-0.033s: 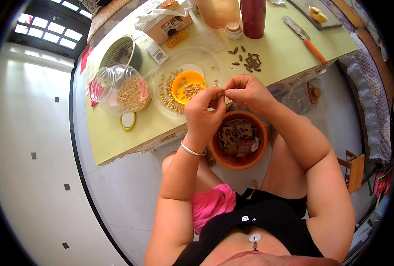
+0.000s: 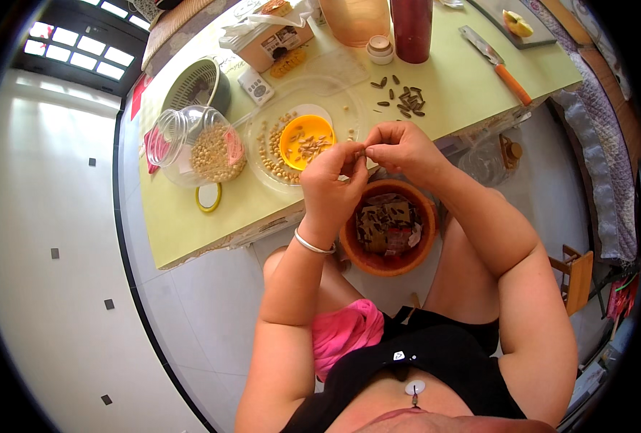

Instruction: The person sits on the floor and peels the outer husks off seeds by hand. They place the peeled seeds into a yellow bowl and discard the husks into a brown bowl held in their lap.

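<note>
My left hand (image 2: 332, 172) and my right hand (image 2: 401, 150) meet at the fingertips over the table's near edge. Both are closed in a pinch on one tiny dark piece, mostly covered by the fingers, which looks like a sunflower seed. Beyond my right hand lies a small pile of dark sunflower seeds (image 2: 411, 99). Left of my hands, a yellow dish (image 2: 287, 160) contains pale shelled kernels (image 2: 310, 148). It stands on a clear plastic tray (image 2: 257, 115) with round beige beans (image 2: 271, 150) scattered around it. Below my hands, an orange-brown bucket (image 2: 388, 270) holds shells and scraps.
On the table's left lie a clear jar of beans (image 2: 218, 155), a green colander (image 2: 223, 90) and a small white timer-like device (image 2: 255, 88). Farther back are a tissue box (image 2: 273, 47) and a dark red bottle (image 2: 412, 32). An orange-handled knife (image 2: 514, 85) lies at right.
</note>
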{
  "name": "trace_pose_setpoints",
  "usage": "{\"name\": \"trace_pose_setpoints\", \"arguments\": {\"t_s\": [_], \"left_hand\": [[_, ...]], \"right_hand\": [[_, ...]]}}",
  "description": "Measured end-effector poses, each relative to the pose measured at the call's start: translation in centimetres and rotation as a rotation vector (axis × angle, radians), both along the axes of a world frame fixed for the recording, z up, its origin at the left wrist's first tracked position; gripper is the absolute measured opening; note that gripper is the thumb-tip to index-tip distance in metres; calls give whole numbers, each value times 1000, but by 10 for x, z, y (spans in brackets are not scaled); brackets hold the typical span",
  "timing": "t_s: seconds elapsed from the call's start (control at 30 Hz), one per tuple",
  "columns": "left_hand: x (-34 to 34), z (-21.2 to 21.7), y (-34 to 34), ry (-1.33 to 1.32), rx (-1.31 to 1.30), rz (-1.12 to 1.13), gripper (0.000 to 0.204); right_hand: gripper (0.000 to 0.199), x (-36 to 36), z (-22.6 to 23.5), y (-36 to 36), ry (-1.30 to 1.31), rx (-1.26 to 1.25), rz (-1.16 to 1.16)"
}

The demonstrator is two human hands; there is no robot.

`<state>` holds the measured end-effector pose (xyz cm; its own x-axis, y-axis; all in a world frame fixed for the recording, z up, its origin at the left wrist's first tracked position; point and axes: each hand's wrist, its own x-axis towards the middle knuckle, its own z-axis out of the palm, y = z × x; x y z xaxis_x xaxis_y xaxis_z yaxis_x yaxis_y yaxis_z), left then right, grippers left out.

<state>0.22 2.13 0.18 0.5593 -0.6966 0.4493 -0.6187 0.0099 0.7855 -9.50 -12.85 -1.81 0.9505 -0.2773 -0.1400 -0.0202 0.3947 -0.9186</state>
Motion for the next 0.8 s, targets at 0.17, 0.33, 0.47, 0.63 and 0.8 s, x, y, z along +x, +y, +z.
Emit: {"name": "trace_pose_setpoints", "arguments": {"t_s": [0.17,0.33,0.47,0.63,0.8], "left_hand": [[6,2,0,-151,47,-36,20],[5,-2,-1,-144,55,-6,20],[3,1,-2,-57,51,-5,17],[9,-2,7,216,80,5,10],[38,1,18,232,-28,216,6]], "right_hand": [[8,-2,-2,-1,15,-12,-8],[8,1,-1,1,44,-54,-11],[8,0,-4,-1,42,-31,3],[9,3,3,5,39,-50,-9],[10,-7,4,-4,51,-250,151]]}}
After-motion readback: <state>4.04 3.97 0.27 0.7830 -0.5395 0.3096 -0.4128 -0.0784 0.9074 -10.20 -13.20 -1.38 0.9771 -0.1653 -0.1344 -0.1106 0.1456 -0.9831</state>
